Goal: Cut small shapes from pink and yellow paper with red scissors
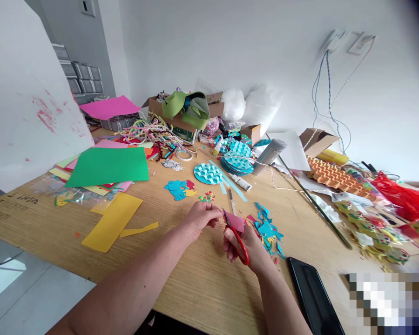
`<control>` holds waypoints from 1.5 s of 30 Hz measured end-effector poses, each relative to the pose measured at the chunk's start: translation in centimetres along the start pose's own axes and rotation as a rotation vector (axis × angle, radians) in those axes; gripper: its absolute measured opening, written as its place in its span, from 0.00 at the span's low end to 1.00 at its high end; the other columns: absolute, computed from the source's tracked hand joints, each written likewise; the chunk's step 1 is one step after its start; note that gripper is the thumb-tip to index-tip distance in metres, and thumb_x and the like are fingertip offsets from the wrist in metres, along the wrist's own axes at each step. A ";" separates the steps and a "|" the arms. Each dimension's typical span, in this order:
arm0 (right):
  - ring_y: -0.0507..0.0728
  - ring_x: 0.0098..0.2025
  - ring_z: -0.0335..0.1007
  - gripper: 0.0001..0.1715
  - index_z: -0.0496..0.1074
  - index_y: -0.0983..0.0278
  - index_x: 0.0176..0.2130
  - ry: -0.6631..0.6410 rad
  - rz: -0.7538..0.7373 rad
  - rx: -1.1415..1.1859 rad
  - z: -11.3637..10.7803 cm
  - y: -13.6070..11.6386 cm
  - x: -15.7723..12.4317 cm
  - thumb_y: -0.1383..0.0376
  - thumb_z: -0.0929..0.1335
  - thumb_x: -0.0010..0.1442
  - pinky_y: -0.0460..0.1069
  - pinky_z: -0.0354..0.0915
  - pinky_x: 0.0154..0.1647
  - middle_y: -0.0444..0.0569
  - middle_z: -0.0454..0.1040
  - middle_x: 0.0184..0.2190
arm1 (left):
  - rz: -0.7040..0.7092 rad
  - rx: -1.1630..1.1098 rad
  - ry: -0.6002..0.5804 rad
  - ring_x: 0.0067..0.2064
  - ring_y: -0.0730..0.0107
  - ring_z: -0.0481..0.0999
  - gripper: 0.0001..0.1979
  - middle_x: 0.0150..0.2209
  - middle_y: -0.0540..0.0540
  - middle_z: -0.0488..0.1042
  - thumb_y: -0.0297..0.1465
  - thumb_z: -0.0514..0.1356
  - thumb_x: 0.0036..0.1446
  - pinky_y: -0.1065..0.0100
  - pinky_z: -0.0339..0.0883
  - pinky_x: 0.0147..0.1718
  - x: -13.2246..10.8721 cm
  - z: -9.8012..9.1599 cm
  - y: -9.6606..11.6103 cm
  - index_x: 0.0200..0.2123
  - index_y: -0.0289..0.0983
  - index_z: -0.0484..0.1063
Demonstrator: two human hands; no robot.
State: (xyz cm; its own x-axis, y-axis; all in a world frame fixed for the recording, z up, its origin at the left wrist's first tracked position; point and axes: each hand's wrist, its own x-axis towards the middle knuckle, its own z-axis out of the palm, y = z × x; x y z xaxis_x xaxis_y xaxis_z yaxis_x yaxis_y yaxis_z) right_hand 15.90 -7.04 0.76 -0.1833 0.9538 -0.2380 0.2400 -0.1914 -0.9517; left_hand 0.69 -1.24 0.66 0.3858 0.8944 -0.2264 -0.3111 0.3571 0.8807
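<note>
My right hand (246,246) is closed on red-handled scissors (242,249), their blades pointing up and left. Against the blades and right fingers is a small pink piece of paper (235,222). Just left of the scissor tips, my left hand (203,218) is closed in a pinch; whatever its fingertips hold is too small to make out. Beyond the hands lie blue fish-shaped cutouts (177,189) and a cluster of small red, yellow and green paper bits (207,197). Blue paper scraps (267,228) are heaped beside my right hand. A pen (232,201) rests behind the scissors.
Yellow paper (113,223) and a green sheet (108,166) lie leftward. A blue patterned disc (208,173), glue tube (241,182) and grey bottle (270,156) stand or lie farther back. At right are a black phone (314,295) and a long thin stick (316,204).
</note>
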 end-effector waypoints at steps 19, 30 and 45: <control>0.50 0.13 0.67 0.27 0.65 0.66 0.23 -0.003 0.001 0.010 -0.1 0.3 0.1 0.46 0.73 0.49 0.42 0.62 0.12 0.45 0.70 0.16 | 0.016 0.062 0.041 0.20 0.79 0.63 0.09 0.18 0.53 0.66 0.33 0.64 0.36 0.72 0.57 0.23 0.0 0.1 0.0 0.22 0.34 0.71; 0.50 0.13 0.66 0.24 0.65 0.65 0.24 0.015 -0.019 0.049 -0.1 0.8 0.3 0.49 0.73 0.50 0.42 0.62 0.12 0.43 0.71 0.16 | 0.022 0.027 0.039 0.20 0.80 0.63 0.08 0.19 0.53 0.68 0.32 0.64 0.38 0.73 0.57 0.23 0.0 0.3 -0.1 0.22 0.33 0.72; 0.50 0.13 0.66 0.26 0.65 0.65 0.25 0.005 -0.004 0.019 0.0 0.3 -0.1 0.46 0.73 0.49 0.43 0.63 0.12 0.44 0.70 0.16 | 0.028 0.060 0.033 0.20 0.80 0.63 0.08 0.18 0.53 0.67 0.32 0.64 0.37 0.73 0.57 0.23 0.0 0.1 0.0 0.22 0.33 0.71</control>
State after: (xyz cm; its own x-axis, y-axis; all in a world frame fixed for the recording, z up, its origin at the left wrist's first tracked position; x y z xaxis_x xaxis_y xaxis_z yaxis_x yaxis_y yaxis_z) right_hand 15.97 -7.16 0.51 -0.1795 0.9557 -0.2333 0.2216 -0.1918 -0.9561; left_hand 0.78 -1.26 0.74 0.3486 0.9125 -0.2141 -0.2684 0.3161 0.9100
